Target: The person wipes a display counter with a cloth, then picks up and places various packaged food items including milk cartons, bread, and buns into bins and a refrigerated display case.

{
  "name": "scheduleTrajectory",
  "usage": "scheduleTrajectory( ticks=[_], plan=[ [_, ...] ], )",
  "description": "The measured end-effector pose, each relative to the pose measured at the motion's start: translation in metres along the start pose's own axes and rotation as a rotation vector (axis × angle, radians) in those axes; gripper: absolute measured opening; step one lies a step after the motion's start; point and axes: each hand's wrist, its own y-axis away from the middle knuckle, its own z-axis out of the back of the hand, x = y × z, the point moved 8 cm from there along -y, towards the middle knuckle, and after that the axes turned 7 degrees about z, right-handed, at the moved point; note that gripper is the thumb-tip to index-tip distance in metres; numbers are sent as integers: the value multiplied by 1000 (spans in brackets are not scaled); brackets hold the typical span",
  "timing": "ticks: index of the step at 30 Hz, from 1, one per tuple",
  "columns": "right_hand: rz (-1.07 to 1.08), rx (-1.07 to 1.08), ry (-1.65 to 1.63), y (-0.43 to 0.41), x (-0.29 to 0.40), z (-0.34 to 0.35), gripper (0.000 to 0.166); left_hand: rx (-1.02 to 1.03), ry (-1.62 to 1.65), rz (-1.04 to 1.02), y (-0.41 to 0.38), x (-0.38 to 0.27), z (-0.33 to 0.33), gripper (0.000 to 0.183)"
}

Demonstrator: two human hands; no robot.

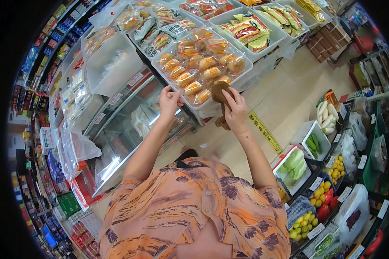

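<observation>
Before me is a white plastic tray (205, 109) full of small bread rolls (210, 73) in clear wrappers. My right hand (236, 111) grips a brown cloth (219, 92) at the tray's near right edge, and part of the cloth hangs below the fingers. My left hand (170, 103) is beside the tray's near left corner with its fingers loosely bent. Nothing shows in it; whether its fingertips touch the rim is hard to tell.
Bins of packaged snacks (249, 30) stand behind the tray. A glass-topped display case (129, 110) is on the left, with a translucent bin (113, 69) above it. Vegetable and fruit racks, with Chinese cabbage (293, 165) and lemons (336, 170), line the right. Cardboard boxes (329, 42) sit farther back.
</observation>
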Motion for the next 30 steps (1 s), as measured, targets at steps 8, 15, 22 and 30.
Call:
scheduleTrajectory(
  ticks=[8,15,22,30],
  plan=[
    [-272,-189,-10,-18,-112,26,42,-34,23,80,-4,0,9,47],
    [-39,46,73,-66,-90,10,46,-178,75,-51,-9,-1,11,54],
    [-208,32,57,-118,-164,39,45,-323,202,-221,-30,-23,1,67],
    [-145,389,-55,-162,-164,-4,46,-382,293,-176,-31,-16,-10,67]
  ],
)
